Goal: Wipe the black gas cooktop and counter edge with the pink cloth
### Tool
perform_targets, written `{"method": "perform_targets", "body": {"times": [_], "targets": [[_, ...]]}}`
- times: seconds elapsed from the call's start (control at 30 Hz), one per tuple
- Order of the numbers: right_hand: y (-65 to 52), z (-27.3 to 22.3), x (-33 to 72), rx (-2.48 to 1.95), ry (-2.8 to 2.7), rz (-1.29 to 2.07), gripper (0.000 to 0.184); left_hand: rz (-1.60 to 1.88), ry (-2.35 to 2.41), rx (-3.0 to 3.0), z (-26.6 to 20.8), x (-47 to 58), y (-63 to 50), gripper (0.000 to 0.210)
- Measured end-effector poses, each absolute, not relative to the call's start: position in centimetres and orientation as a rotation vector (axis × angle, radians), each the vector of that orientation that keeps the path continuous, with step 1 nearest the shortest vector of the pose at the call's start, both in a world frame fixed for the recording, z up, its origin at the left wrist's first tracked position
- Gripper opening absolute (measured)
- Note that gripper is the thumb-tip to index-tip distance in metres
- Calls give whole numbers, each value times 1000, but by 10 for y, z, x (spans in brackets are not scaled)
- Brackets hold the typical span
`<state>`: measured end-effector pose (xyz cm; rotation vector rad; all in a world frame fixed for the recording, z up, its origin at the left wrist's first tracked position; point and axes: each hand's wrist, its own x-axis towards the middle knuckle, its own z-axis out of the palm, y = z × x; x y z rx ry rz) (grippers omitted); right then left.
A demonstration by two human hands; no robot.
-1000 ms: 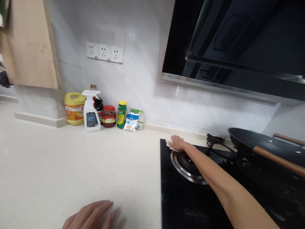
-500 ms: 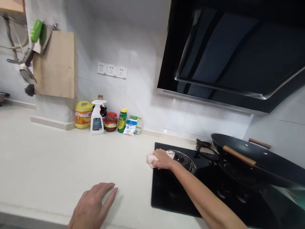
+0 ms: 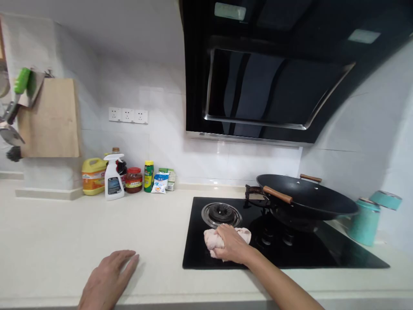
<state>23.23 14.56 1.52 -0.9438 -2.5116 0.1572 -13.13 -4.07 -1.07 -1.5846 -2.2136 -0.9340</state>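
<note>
My right hand [image 3: 230, 243] is closed around a pale pink cloth [image 3: 213, 242], pressing it on the black glass stove top [image 3: 206, 258]. Just behind the cloth lies the left burner [image 3: 222, 214], with a metal ring and no pan on it. My left hand [image 3: 108, 275] is at the front of the white countertop [image 3: 155, 245], left of the stove; its thumb and fingers are apart and nothing is in it.
A black wok [image 3: 309, 198] with wooden handles sits on the right burner. A teal canister [image 3: 364, 221] stands beyond it. Against the wall are a white spray bottle [image 3: 113, 178], a yellow jug [image 3: 93, 176], a red-lidded jar [image 3: 134, 181] and seasoning packets [image 3: 160, 183]. A range hood [image 3: 258, 94] hangs above.
My right hand has moved the cloth from the stove's left edge beside the burner toward the front of the stove top. The view has turned right, showing the canister. My left hand stays open.
</note>
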Motion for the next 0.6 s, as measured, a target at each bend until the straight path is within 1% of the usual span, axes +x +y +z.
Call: {"method": "perform_targets", "body": {"times": [0.23, 0.4, 0.5, 0.6], "targets": [[106, 11, 274, -1067, -2452, 121, 26, -819, -2317, -1615, -1, -126, -43, 49], [72, 12, 286, -1061, -2451, 165, 25, -756, -2354, -1632, 8, -116, -44, 51], [51, 17, 287, -1116, -2387, 390, 28, -720, -2349, -1638, 12, -110, -45, 53], [40, 27, 280, -1098, -2230, 774, 28, -724, -2344, -1647, 14, -107, -47, 54]]}}
